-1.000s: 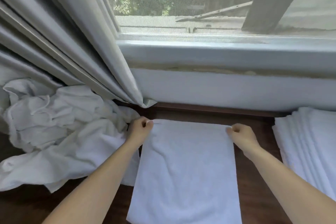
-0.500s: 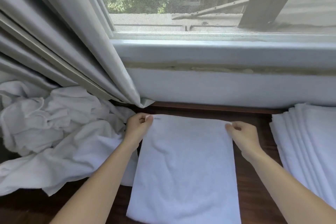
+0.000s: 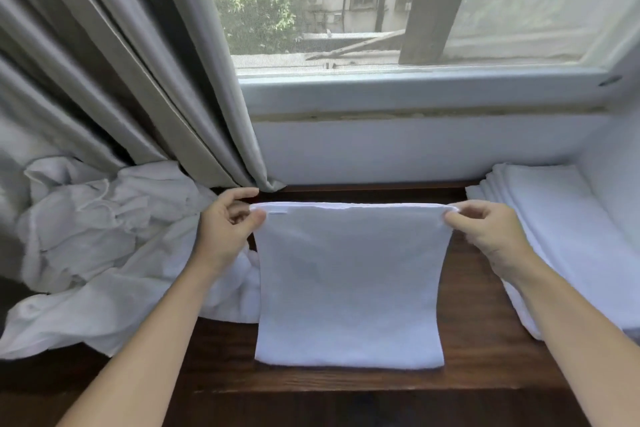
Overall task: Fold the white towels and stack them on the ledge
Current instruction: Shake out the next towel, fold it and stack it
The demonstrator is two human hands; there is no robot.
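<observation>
Towel first: its far edge has come up off the wood since a moment ago, while the near end lies flat, so you look set to bring the far half over towards you for the next fold. Your left hand has its grip pinched on the far left corner, your right hand on the far right. Dark wooden ledge underneath runs along below the window. Grey curtain hangs far left, above the crumpled pile waiting. Folded stack sits right.
</observation>
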